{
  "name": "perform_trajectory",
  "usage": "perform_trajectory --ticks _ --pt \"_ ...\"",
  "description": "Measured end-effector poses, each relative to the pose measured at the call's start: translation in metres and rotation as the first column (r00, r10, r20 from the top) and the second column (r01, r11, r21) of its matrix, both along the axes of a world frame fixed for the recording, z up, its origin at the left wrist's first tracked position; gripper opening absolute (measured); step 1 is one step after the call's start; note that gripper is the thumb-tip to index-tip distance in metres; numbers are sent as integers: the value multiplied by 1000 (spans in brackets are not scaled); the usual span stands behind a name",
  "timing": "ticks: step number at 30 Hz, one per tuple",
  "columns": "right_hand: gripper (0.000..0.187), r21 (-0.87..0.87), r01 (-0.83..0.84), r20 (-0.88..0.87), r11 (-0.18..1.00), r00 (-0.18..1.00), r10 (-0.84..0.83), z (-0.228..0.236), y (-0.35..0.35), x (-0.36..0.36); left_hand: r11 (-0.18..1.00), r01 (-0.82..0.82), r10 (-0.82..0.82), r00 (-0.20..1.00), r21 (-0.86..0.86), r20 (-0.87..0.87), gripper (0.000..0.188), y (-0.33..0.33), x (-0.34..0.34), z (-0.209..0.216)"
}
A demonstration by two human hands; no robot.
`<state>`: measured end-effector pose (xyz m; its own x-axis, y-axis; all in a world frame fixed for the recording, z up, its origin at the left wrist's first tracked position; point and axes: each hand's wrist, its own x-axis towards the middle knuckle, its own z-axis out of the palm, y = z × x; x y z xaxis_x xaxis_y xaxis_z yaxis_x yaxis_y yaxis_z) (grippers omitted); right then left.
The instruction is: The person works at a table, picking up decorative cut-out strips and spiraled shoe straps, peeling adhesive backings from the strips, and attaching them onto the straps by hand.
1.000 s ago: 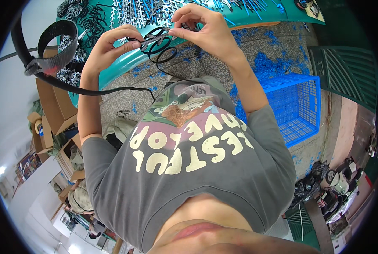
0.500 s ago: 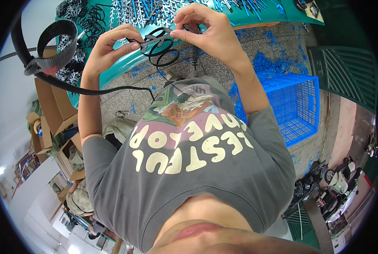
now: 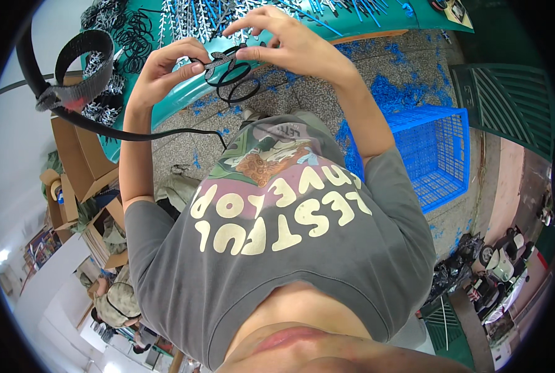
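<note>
A narrow black-and-grey strip with leaf shapes [image 3: 220, 60] is stretched between my two hands, just in front of the table edge. My left hand [image 3: 168, 69] pinches its left end between thumb and fingers. At the other end, the thumb of my right hand [image 3: 290, 46] presses on the strip; the index finger reaches out to the left above it, and the remaining fingers are curled. Thin black loops [image 3: 239, 92] hang below the strip over the floor. The strip's far ends are partly hidden by my fingers.
The green table [image 3: 364, 28] bears piles of silvery leafy sprigs [image 3: 196, 25], blue sticks and black loops [image 3: 134, 37]. A blue plastic crate [image 3: 436, 158] stands on the right, near blue scraps [image 3: 395, 93]. Cardboard boxes [image 3: 81, 155] are at left; a person [image 3: 119, 301] bends behind them.
My right hand has moved left along the strip, closer to my left hand, and its index finger has stretched out. The left hand is nearly where it was.
</note>
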<state>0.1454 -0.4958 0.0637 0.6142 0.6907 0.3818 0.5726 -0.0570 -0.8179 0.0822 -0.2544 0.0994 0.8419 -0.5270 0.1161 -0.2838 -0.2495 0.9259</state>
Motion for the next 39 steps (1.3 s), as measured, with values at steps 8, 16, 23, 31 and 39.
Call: perform_trajectory --ticks 8,16,23,31,39 --pt "30 58 -201 -52 978 978 204 -33 6 15 976 74 -77 997 204 10 27 -2 23 -16" --pt "23 107 119 -10 987 993 -119 -48 24 5 803 63 -193 968 593 159 17 -20 52 -2" --pt "29 373 109 -548 921 827 124 -86 3 21 843 167 -294 939 511 179 16 -16 61 0" --pt "17 267 225 -295 937 945 -143 -31 -34 5 919 117 -188 969 377 157 12 -10 44 0" --pt "19 188 231 -136 955 969 -208 -3 -37 3 956 97 -161 962 278 220 14 -10 34 4"
